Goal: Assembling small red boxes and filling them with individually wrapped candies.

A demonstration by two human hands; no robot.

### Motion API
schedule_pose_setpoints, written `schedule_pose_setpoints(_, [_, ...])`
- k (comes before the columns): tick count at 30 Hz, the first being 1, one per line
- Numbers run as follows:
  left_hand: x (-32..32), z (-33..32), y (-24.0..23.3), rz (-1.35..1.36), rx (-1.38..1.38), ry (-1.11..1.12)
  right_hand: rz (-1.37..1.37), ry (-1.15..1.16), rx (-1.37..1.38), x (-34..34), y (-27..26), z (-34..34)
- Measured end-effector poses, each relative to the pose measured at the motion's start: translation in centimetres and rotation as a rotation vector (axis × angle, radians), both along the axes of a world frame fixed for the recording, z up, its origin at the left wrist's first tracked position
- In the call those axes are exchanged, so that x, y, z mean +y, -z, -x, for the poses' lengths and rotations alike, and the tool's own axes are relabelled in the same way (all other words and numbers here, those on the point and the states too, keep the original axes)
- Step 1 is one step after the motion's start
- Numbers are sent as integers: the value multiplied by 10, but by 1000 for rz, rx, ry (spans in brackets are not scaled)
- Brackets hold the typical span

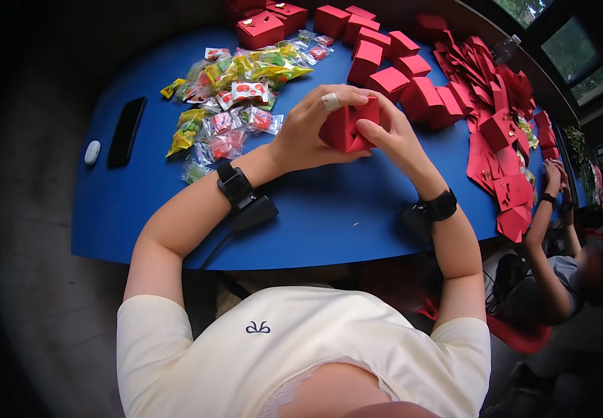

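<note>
Between my two hands is a small red paper box (344, 128), lifted above the blue tabletop (312, 219). My left hand (309, 123) wraps around its left side and underside, with a white bandage on one finger. On the box's right side, my right hand (393, 128) grips it, the thumb pressing on folded flaps at the end facing me. Those flaps are partly covered by my fingers. Wrapped candies (249, 68) in yellow, clear and red-dotted packets lie in a heap beyond my left forearm. Several folded red boxes (390, 82) stand just past my right hand.
A black phone (126, 132) and a white earbud case (92, 152) lie at the table's left. Flat red box blanks (494, 104) pile up at the right. Finished boxes with gold ornaments (261, 28) sit at the far edge. Another person (552, 282) sits at the right.
</note>
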State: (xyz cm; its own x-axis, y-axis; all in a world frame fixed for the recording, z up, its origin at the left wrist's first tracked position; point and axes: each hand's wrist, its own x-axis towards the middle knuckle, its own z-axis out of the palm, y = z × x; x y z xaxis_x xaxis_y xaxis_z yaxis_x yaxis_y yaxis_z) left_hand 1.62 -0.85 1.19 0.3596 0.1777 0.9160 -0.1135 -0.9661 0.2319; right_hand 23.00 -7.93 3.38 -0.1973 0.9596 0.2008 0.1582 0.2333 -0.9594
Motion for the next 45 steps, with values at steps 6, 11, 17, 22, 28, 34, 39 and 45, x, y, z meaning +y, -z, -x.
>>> schedule_pose_setpoints(6, [3, 4, -3, 149, 67, 12, -212, 173, -75, -4, -5, 8])
schedule_pose_setpoints(11, [-3, -1, 5, 527, 16, 126, -313, 271, -152, -5, -11, 13])
schedule_pose_setpoints(17, [-3, -1, 0, 506, 25, 103, -349, 339, -164, 1, -2, 10])
schedule_pose_setpoints(22, [-5, -1, 2, 534, 10, 45, -356, 338, -168, 4, -1, 9])
schedule_pose_setpoints(28, [-3, -3, 2, 554, -3, 80, -311, 334, -119, 2, -1, 8])
schedule_pose_setpoints(34, [9, -3, 20, 799, -43, 121, -397, 380, -227, -3, -8, 7])
schedule_pose_setpoints(39, [10, 3, 13, 895, -43, 164, -760, 392, -532, -2, -8, 5])
schedule_pose_setpoints(45, [2, 1, 7, 687, 65, -20, -929, 104, -764, 0, -8, 1])
